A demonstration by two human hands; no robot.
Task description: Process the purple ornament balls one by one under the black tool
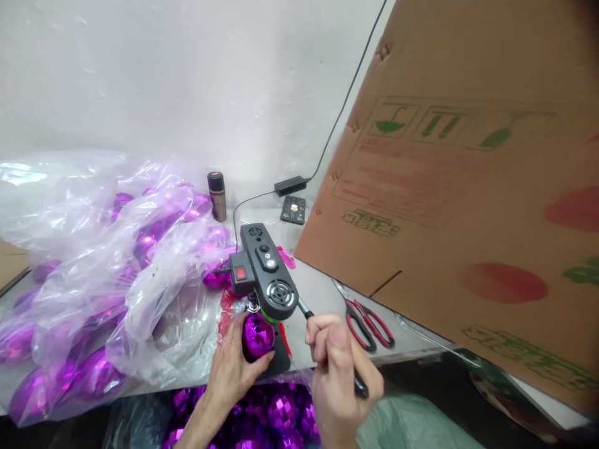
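Note:
My left hand [234, 365] is closed around a shiny purple faceted ball [258, 335], holding it under the head of a small black machine [264, 269] with a red switch. My right hand [334, 368] is wrapped round the machine's black lever handle [360, 385], to the right of the ball. The ball's top sits right below the machine's round green-edged head.
A clear plastic bag [107, 280] full of purple balls lies at left. More purple balls [271, 415] fill a bag below the table edge. Red-handled scissors [367, 321], a small can [217, 196], a power adapter [291, 185] and a big leaning cardboard box [468, 187] stand right.

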